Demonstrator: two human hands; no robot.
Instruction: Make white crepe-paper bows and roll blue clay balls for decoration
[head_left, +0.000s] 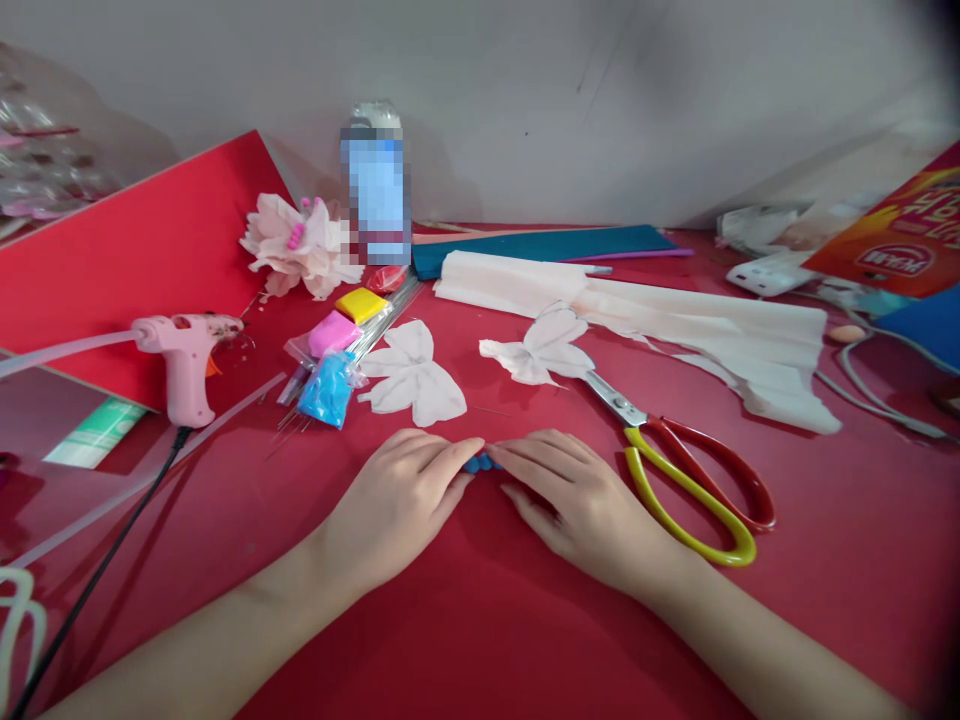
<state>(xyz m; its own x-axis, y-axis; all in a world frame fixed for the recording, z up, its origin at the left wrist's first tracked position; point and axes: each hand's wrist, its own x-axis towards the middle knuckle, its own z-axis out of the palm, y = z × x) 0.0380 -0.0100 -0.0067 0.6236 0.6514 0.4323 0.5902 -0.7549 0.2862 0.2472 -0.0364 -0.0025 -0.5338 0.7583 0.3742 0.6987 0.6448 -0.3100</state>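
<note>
Between my two hands is a small, lumpy strip of blue modelling clay (482, 463), low over the red tabletop. My left hand (405, 495) pinches its left end between thumb and fingers. The fingertips of my right hand (574, 490) close on the right end, so only the middle of the clay shows. Just beyond my hands lie two white paper petal cutouts, a left one (416, 375) and a right one (544, 345). Scissors (630, 415) with red and yellow handles rest to the right, their blades reaching under or against the right cutout.
At left, a pink glue gun (184, 360) trails a black cord near a red board (150, 240). Clay packets (330, 390) lie on wires beside a paper flower (300, 245). Behind are a phone-like object (376, 190), crepe paper (675, 320) and a teal roll (540, 250).
</note>
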